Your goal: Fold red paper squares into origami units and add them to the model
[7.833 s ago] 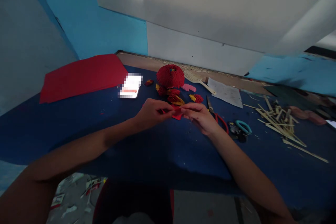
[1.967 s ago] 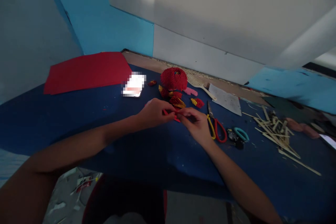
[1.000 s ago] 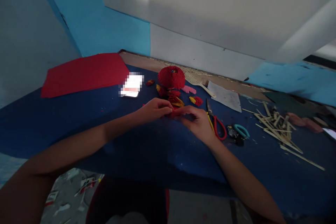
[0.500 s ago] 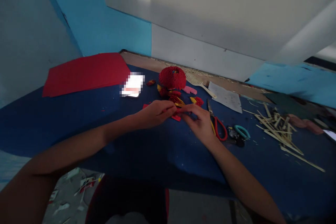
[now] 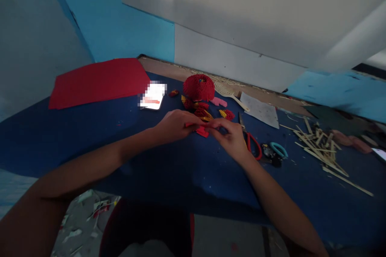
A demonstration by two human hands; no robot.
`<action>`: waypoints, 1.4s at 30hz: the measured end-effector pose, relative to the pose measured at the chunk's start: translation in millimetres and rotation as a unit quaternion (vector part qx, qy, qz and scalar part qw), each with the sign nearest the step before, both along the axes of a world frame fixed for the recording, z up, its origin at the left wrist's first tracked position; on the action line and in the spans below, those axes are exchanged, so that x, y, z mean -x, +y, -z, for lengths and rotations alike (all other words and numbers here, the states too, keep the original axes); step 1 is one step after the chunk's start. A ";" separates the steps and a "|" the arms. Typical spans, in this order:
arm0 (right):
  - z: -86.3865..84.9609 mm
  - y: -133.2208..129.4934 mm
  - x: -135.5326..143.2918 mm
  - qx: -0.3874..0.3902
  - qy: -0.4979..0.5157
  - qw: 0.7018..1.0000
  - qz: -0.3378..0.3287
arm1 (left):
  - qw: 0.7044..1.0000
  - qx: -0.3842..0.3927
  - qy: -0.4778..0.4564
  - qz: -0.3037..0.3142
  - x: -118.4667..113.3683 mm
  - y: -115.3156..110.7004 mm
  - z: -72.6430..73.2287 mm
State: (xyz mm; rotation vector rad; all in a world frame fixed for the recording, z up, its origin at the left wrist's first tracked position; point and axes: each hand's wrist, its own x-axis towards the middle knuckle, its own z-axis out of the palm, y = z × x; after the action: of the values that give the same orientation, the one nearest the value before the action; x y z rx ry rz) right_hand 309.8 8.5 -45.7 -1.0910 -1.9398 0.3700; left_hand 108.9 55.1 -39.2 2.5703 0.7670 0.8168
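Note:
Between my two hands is a small strip of red paper, pinched at both ends. My left hand has its fingers closed on the left end, and my right hand grips the right end. Just below the fingertips a red paper piece lies on the blue tabletop. Beyond the hands stand red and yellow folded-paper pieces and a round red folded-paper body. A smaller red and yellow paper piece rests behind my right hand.
Scissors with red handles and a teal-handled tool lie right of my right hand. Farther right is a pile of thin sticks. Red sheets and a lit phone lie left; a hairbrush and white paper lie behind.
My left hand has shifted slightly left and up, so more of the red strip shows between the fingers. My right hand stays nearly in place; the camera view has moved a little.

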 end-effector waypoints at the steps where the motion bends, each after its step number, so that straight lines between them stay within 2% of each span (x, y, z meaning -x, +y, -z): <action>1: 1.9 3.3 -3.5 0.027 0.011 1.000 0.008 | 0.999 -0.014 0.035 -0.019 2.2 4.6 -1.4; 2: 3.9 6.6 -7.8 0.060 0.006 0.998 0.007 | 0.996 -0.036 0.065 -0.052 5.0 10.0 -2.5; 4: 7.3 12.7 -17.4 0.129 -0.063 0.989 -0.040 | 0.983 -0.071 0.149 -0.086 11.8 21.2 -4.0; 7: 8.8 17.7 -29.4 0.186 -0.185 0.958 -0.113 | 0.956 -0.049 0.281 -0.069 22.0 33.4 -5.1; 8: 8.0 18.3 -32.0 0.189 -0.208 0.953 -0.116 | 0.950 -0.032 0.305 -0.062 24.6 35.3 -5.6; 10: 4.9 18.8 -35.3 0.169 -0.217 0.958 -0.079 | 0.942 0.003 0.330 -0.062 28.2 36.1 -7.4; 14: -2.1 21.2 -39.1 0.088 -0.097 0.987 0.094 | 0.926 0.059 0.363 -0.089 29.9 32.1 -13.1; 17: -3.1 23.2 -40.2 0.060 -0.011 0.985 0.158 | 0.924 0.058 0.364 -0.098 30.1 28.9 -16.5; 20: -1.2 22.4 -37.8 0.048 -0.013 0.985 0.167 | 0.926 0.039 0.359 -0.111 31.0 25.3 -19.7; 25: 0.8 18.8 -32.2 0.035 -0.052 0.986 0.152 | 0.894 0.054 0.409 -0.174 32.2 19.2 -28.7; 29: 0.4 17.8 -30.9 0.027 -0.080 0.985 0.152 | 0.885 0.059 0.423 -0.186 30.2 17.3 -32.4; 33: 2.2 17.8 -29.9 0.021 -0.094 0.985 0.146 | 0.889 0.067 0.417 -0.178 29.9 18.6 -25.5; 37: 4.4 17.8 -27.8 0.018 -0.116 0.980 0.161 | 0.909 0.098 0.387 -0.123 34.8 24.8 -17.3; 42: 3.5 17.0 -25.4 0.034 -0.148 0.976 0.156 | 0.904 0.094 0.394 -0.135 39.9 32.8 -15.1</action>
State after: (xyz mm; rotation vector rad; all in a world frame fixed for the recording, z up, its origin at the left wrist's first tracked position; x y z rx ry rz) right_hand 335.2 25.5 -49.1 -1.5410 -1.9755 0.1043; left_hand 68.9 87.8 -24.0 2.6083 1.3624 -0.2936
